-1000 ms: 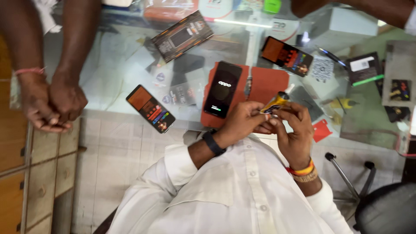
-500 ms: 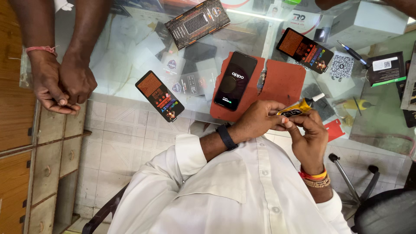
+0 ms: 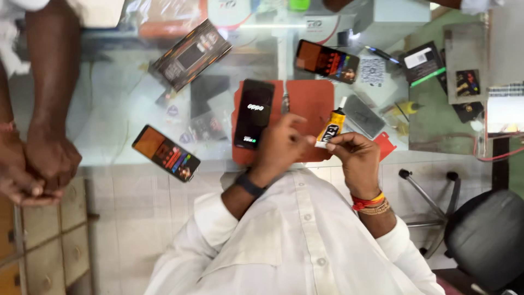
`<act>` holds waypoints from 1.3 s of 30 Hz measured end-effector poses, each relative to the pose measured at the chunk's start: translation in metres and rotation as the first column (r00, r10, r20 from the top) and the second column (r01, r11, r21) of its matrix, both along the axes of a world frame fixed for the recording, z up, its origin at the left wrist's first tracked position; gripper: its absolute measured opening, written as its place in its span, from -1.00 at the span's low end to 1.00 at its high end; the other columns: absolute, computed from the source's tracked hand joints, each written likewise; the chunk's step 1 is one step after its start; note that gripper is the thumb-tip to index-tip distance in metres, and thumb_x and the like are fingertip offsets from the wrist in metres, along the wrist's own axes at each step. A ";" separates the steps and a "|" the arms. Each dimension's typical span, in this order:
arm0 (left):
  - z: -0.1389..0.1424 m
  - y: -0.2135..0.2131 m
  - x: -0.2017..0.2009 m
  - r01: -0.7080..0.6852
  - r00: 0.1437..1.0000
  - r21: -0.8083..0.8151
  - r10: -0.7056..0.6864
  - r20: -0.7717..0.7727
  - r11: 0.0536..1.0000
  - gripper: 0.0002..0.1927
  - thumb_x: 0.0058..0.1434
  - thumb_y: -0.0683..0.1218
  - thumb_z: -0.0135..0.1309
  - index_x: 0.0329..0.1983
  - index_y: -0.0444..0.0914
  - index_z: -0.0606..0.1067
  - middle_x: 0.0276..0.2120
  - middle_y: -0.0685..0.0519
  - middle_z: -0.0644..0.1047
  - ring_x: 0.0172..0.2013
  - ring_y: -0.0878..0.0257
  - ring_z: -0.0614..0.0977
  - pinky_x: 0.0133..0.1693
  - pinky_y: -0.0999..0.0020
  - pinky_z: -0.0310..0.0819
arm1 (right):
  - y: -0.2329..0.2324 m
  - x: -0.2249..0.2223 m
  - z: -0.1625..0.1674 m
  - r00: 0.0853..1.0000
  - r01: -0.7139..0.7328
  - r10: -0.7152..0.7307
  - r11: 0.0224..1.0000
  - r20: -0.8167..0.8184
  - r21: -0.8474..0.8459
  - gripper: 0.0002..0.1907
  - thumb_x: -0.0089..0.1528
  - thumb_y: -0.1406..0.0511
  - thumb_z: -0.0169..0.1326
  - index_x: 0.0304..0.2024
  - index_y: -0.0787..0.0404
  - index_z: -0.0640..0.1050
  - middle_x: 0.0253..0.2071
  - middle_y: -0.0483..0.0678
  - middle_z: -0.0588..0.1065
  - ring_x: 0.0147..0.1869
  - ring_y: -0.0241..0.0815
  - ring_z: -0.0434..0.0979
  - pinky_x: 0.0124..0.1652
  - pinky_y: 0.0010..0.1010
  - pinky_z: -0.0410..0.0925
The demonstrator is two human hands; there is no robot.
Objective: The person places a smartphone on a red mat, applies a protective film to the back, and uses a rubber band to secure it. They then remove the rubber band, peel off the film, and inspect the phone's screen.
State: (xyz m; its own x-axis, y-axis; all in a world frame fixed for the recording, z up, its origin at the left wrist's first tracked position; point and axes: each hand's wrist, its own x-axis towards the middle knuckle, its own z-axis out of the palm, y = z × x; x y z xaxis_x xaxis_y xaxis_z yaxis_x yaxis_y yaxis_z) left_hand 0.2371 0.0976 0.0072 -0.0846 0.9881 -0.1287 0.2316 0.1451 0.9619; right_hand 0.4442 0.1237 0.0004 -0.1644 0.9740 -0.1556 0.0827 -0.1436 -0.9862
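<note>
A glass counter (image 3: 109,98) spreads beyond the fingers, with an orange work mat (image 3: 311,104) just past them. A dark phone (image 3: 254,113) lies on the mat beside the left hand (image 3: 281,145), whose fingers curl loosely, touching a small yellow glue tube (image 3: 331,129). The right hand (image 3: 357,155) pinches that tube's lower end.

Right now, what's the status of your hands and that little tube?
Right hand pinches glue tube at its base. Left hand beside it, fingers loose. Black phone on red mat. Nothing in the way.
</note>
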 end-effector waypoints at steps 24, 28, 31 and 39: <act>-0.011 0.003 -0.099 -0.252 0.586 0.249 0.352 -0.729 0.935 -0.49 0.09 0.08 0.46 0.00 -0.28 0.59 -0.31 -0.05 0.58 -0.28 -0.04 0.61 -0.21 0.05 0.48 | 0.084 0.114 -0.003 0.585 -0.060 -0.402 0.845 0.704 0.532 -0.92 0.15 0.35 0.23 -0.29 0.18 0.66 -0.20 0.06 0.54 -0.19 0.12 0.57 -0.20 -0.13 0.40; -0.008 0.007 -0.099 -0.262 0.561 0.221 0.334 -0.758 0.940 -0.52 0.13 0.09 0.45 -0.06 -0.30 0.58 -0.33 0.01 0.57 -0.25 0.03 0.60 -0.20 0.09 0.47 | 0.081 0.112 0.024 0.646 0.029 -0.473 0.800 0.599 0.600 -0.93 0.19 0.33 0.22 -0.31 0.20 0.63 -0.19 0.04 0.52 -0.18 0.06 0.57 -0.22 -0.19 0.40; -0.010 0.013 -0.106 -0.272 0.533 0.222 0.339 -0.775 0.936 -0.54 0.12 0.09 0.46 -0.10 -0.30 0.61 -0.37 0.01 0.58 -0.26 0.04 0.61 -0.20 0.09 0.48 | 0.093 0.140 0.030 0.624 0.100 -0.531 0.782 0.573 0.616 -0.83 0.25 0.31 0.24 -0.35 0.29 0.57 -0.34 0.05 0.50 -0.32 0.04 0.54 -0.30 -0.21 0.37; -0.012 0.006 -0.113 -0.292 0.568 0.246 0.374 -0.733 0.924 -0.52 0.14 0.05 0.47 -0.08 -0.39 0.59 -0.36 -0.05 0.58 -0.43 0.16 0.62 -0.26 0.21 0.55 | 0.219 0.286 0.156 0.294 -0.124 -0.800 0.511 0.523 0.851 -0.85 0.38 0.33 0.21 -0.22 0.26 0.51 -0.33 0.04 0.55 -0.28 0.11 0.56 -0.33 -0.12 0.37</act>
